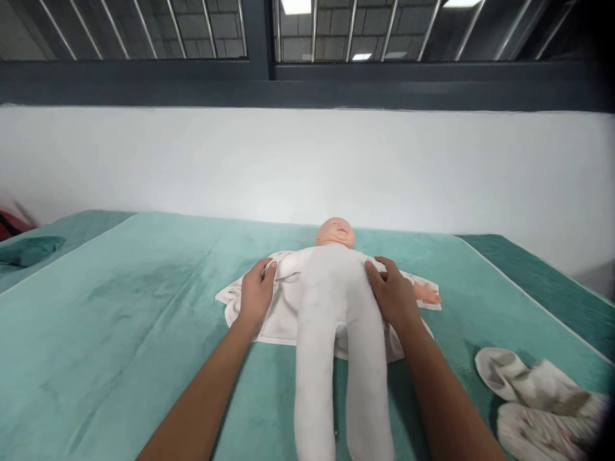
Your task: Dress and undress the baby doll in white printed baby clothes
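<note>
A baby doll (340,282) with a white cloth body lies on its back, its head (335,232) toward the wall and its legs toward me. Spread beneath its torso and arms is a white baby shirt (283,317). My left hand (257,294) is closed on the shirt's edge beside the doll's arm on the left; the fingertips are partly hidden. My right hand (394,296) pinches the cloth near the doll's shoulder on the right. Beyond it, the doll's hand (426,294) shows at the sleeve end.
A green padded mat (120,320) carries everything. At lower right lie white crumpled cloth pieces (538,390), looking like baby clothes. A white wall (230,166) rises behind, under a barred window (336,32). A dark green bundle (31,251) sits at far left.
</note>
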A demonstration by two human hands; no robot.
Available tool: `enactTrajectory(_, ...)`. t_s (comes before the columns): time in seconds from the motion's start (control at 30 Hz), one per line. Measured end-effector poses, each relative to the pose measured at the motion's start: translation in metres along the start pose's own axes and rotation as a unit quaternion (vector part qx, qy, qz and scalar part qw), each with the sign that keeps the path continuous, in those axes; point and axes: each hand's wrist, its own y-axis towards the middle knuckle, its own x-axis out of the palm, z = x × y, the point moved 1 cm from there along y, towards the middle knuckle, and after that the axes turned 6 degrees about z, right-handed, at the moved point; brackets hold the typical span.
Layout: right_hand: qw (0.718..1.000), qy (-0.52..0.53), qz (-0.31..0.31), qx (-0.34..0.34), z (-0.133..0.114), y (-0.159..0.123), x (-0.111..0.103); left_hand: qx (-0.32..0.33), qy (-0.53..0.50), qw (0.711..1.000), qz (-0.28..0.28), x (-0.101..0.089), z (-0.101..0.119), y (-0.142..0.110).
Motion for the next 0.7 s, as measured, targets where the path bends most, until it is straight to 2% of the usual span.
enactTrajectory(0.07,0.993,0.096,-0.048,0.045,-0.001,0.001,0.004,-0.002,-0.007,1.0,0.008,0.002,0.009,0.003)
enactTrajectory(0.13,0.97,0.212,-0.098,0.07,-0.001,0.001,0.01,0.005,0.007,1.0,0.005,0.006,0.019,0.008)
enactTrajectory(0.27,0.915,0.369,-0.15,0.065,-0.005,-0.006,0.026,0.016,0.009,0.999,-0.043,0.017,0.046,0.025)
enactTrajectory(0.43,0.892,0.404,-0.193,0.059,-0.009,-0.014,0.038,-0.016,0.059,0.992,-0.111,0.017,0.098,0.038)
enactTrajectory(0.5,0.897,0.392,-0.196,0.061,-0.009,-0.014,0.038,-0.047,0.061,0.98,-0.186,0.011,0.122,0.034)
enactTrajectory(0.6,0.906,0.371,-0.199,0.052,-0.006,-0.012,0.036,-0.084,0.017,0.945,-0.314,-0.003,0.152,0.018)
enactTrajectory(0.63,0.907,0.369,-0.197,0.048,-0.005,-0.012,0.035,-0.09,-0.006,0.938,-0.335,-0.009,0.159,0.011)
enactTrajectory(0.7,0.908,0.37,-0.194,0.041,-0.004,-0.012,0.036,-0.094,-0.055,0.94,-0.323,-0.02,0.164,-0.002)
